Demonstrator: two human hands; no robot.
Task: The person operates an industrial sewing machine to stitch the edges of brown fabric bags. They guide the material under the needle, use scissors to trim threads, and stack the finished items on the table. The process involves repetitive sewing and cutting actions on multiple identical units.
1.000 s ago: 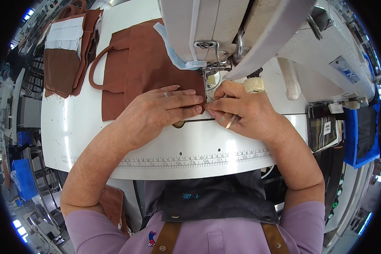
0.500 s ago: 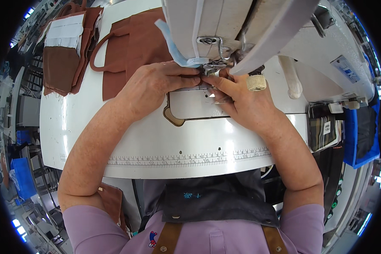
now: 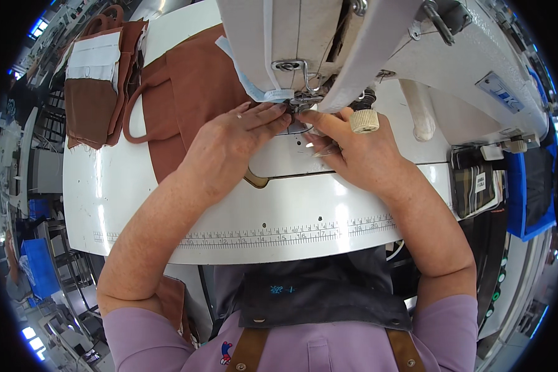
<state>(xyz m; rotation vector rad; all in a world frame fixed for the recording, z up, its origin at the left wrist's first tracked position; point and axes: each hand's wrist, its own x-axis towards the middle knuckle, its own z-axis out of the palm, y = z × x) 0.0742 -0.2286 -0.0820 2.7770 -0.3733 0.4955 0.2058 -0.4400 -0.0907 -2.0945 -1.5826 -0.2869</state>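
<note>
A reddish-brown fabric piece with a strap loop (image 3: 198, 93) lies left of the sewing machine's needle area, its right end running under my left hand. My left hand (image 3: 226, 139) rests over that end, thumb and fingertips together at the cloth edge beside the presser foot (image 3: 305, 99). On the other side, my right hand (image 3: 363, 146) has its thumb and forefinger close to the foot. Pointed metal blades, apparently thread snips (image 3: 324, 149), stick out from under its curled fingers. What the fingertips pinch at the needle is mostly hidden.
The white machine head (image 3: 304, 37) overhangs my hands. A pile of brown pieces (image 3: 93, 105) stands at the far left of the white table (image 3: 279, 242). Folded plaid cloth (image 3: 474, 186) lies at the right edge, near a blue bin (image 3: 521, 226).
The brown fabric piece has turned and slid a little left and toward me. My left hand has come slightly nearer me, while my right hand stays at the presser foot.
</note>
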